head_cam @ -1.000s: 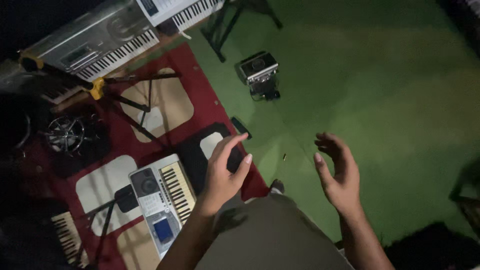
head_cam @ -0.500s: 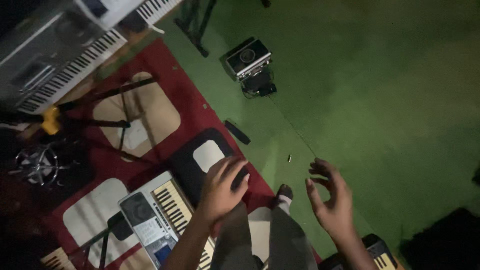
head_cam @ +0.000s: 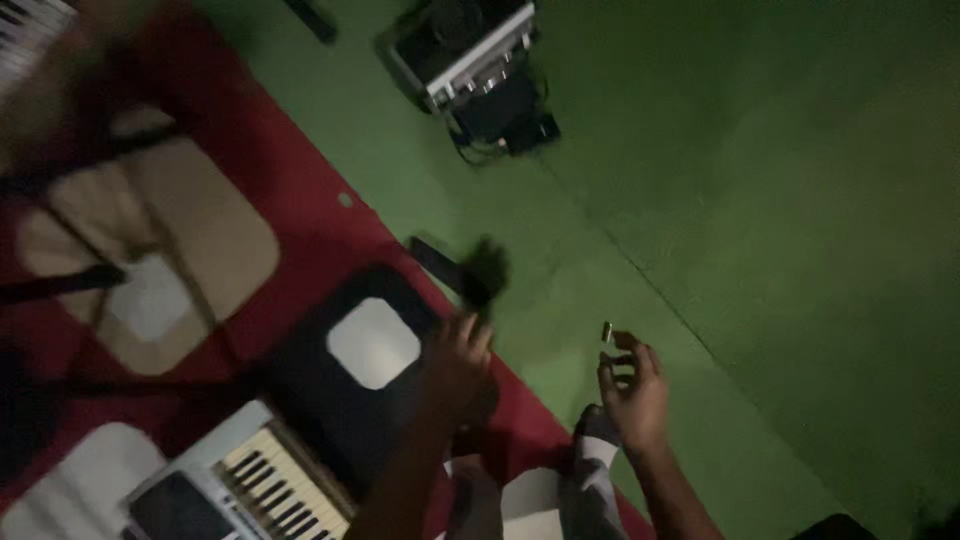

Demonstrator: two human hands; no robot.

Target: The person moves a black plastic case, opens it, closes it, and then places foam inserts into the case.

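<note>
Green floor w/ a red patterned rug (head_cam: pixel 300 210) on the left, dim light, some blur. Left hand (head_cam: pixel 458 365) reaches down over the rug edge, fingers spread and loose, nothing gripped; a dark remote (head_cam: pixel 440 265) lies just past the fingertips, not touched yet. Right hand (head_cam: pixel 632 395) hovers over the floor, fingers half curled, empty as far as can be seen; a small item (head_cam: pixel 606 332) lies just beyond it. Keyboard (head_cam: pixel 255 490) sits at lower left, amp (head_cam: pixel 465 55) up top. Judging by this, pickup not made: reach underway, grasp left.
</note>
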